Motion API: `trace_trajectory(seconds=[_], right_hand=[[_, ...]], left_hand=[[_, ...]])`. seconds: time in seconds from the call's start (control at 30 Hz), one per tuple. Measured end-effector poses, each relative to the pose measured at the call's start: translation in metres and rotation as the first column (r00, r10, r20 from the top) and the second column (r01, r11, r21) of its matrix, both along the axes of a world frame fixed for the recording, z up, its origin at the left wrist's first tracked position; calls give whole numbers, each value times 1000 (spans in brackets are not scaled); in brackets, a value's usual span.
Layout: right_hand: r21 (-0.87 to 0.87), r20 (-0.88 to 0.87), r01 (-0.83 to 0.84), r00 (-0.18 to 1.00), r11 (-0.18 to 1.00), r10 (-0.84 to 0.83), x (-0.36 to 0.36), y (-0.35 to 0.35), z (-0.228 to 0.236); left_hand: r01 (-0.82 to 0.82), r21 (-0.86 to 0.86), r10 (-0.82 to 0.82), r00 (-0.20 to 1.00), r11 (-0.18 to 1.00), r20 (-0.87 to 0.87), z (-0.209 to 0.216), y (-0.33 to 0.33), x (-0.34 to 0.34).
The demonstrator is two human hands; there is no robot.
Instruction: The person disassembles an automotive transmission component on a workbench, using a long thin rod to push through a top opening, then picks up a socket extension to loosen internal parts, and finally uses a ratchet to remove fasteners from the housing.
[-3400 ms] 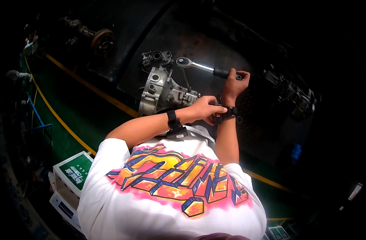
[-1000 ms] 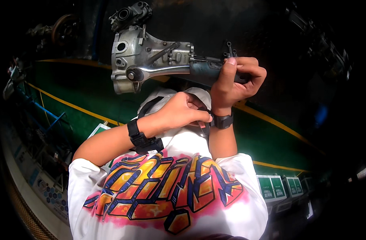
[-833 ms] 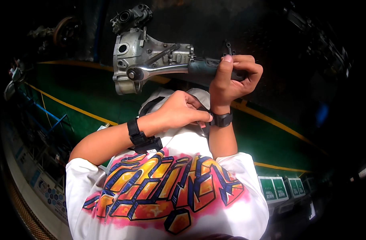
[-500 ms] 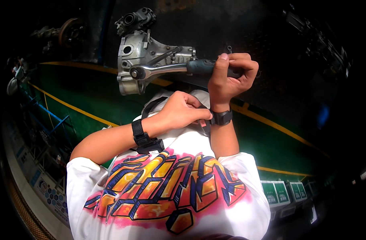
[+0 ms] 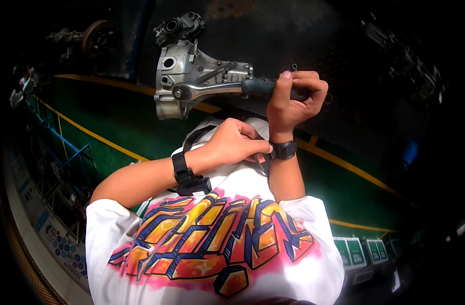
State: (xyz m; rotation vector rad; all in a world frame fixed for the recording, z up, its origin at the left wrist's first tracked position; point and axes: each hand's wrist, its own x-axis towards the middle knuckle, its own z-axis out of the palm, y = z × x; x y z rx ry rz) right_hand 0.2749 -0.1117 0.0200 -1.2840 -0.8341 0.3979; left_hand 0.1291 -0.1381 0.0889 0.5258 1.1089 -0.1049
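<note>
My right hand (image 5: 295, 101) is closed around the dark grip of a ratchet wrench (image 5: 207, 89), held level. The wrench's round head points left, in front of a silver gearbox housing (image 5: 174, 109). My left hand (image 5: 236, 141) is closed in a pinch at my right wrist. Its fingertips are on a dark wristband device (image 5: 263, 161) with a small reddish patch, beside the black strap (image 5: 284, 150). Part of that device is hidden by my left fingers. Another black strap with a small box (image 5: 196, 187) is around my left wrist.
A smaller metal casting (image 5: 179, 28) lies beyond the housing on the dark work surface. A small ring-ended part (image 5: 294, 67) shows past my right hand. Farther off are a rusty brake disc (image 5: 97, 39), a blue frame (image 5: 64, 147) and green-and-white boxes (image 5: 350, 251).
The view has shifted slightly, so the housing and wrench appear a little farther right. Both hands keep their grips and positions relative to each other.
</note>
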Motion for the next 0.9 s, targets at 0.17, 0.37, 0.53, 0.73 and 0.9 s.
trace_trajectory(seconds=[0.17, 0.37, 0.53, 0.73, 0.9], right_hand=[[-1, 21, -5, 1000, 1000, 5, 3, 0, -1], [0, -3, 0, 1000, 1000, 0, 2, -1, -4], [0, -1, 4, 1000, 1000, -4, 3, -2, -5], [10, -53, 6, 999, 1000, -6, -2, -1, -4], [7, -25, -1, 1000, 1000, 1, -1, -2, -8]], left_hand=[[9, 11, -10, 1000, 1000, 21, 3, 2, 1], [24, 4, -24, 1000, 1000, 9, 2, 1, 1], [-2, -23, 3, 1000, 1000, 23, -2, -1, 0], [-25, -28, 26, 999, 999, 35, -2, -2, -2], [32, 108, -37, 998, 994, 49, -9, -8, -4]])
